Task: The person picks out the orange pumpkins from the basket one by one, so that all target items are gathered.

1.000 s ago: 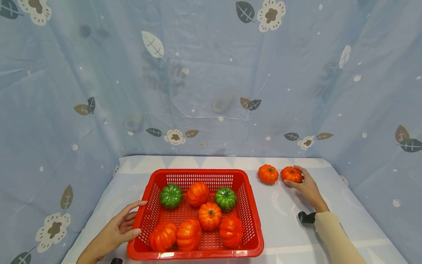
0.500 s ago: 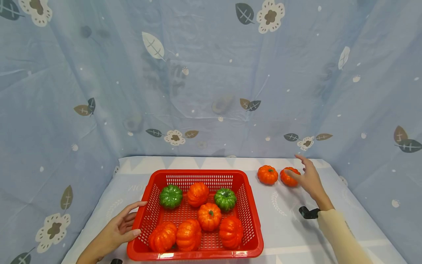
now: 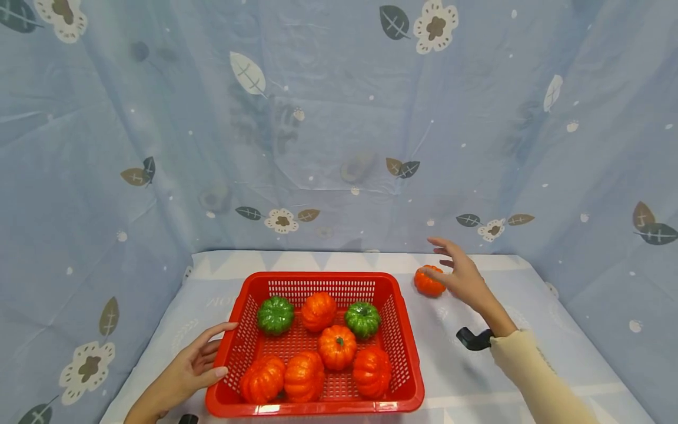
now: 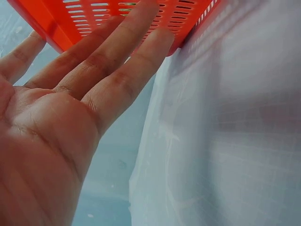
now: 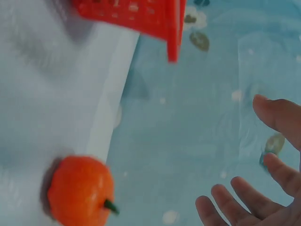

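Observation:
My left hand (image 3: 188,368) touches the left side of a red plastic basket (image 3: 315,407), its index fingertip and thumb at the rim. In the left wrist view, the fingers (image 4: 124,82) reach fairly straight toward the slotted wall. The basket holds several orange pumpkins (image 3: 303,377) and two green pumpkins (image 3: 275,315) (image 3: 362,320). My right hand (image 3: 466,282) hovers with spread fingers by an orange pumpkin (image 3: 429,281) on the table, holding nothing. That pumpkin (image 5: 80,190) shows its green stem in the right wrist view. The second loose pumpkin is hidden from the head view, behind the right hand.
A pale patterned cloth covers the table (image 3: 471,377). Blue curtains (image 3: 339,147) with leaf and flower prints surround it at the back and sides. Black wrist mounts (image 3: 475,339) sit on the forearms.
My right hand has let go of the right-hand loose pumpkin, lifted off it and moved left toward the other one. The left hand and basket have stayed put.

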Tool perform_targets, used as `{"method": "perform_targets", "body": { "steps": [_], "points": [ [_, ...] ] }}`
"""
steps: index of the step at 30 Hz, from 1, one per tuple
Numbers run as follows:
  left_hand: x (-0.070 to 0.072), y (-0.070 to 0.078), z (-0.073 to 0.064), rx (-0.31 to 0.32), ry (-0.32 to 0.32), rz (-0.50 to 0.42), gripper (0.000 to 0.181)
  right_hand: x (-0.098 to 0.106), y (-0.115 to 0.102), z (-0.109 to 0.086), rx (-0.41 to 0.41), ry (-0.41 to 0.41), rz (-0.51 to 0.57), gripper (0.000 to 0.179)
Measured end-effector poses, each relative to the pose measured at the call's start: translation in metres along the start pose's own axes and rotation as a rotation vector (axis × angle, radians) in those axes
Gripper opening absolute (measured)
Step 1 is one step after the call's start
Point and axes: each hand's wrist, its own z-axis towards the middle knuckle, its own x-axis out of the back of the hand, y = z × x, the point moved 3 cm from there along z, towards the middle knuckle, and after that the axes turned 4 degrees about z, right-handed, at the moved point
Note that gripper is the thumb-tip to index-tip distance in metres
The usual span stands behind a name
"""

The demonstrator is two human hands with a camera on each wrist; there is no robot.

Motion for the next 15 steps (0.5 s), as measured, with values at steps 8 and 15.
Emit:
{"method": "perform_targets", "body": {
  "steps": [8,15],
  "points": [
    [-0.002,0.000,0.000,-0.034,-0.007,-0.002,0.074,-0.037,-0.026,0.005,0.065,-0.093,0.012,0.074],
    [-0.002,0.000,-0.001,-0.031,-0.002,-0.008,0.073,-0.063,-0.049,0.009,0.167,-0.153,0.042,0.070]
  ]
}}
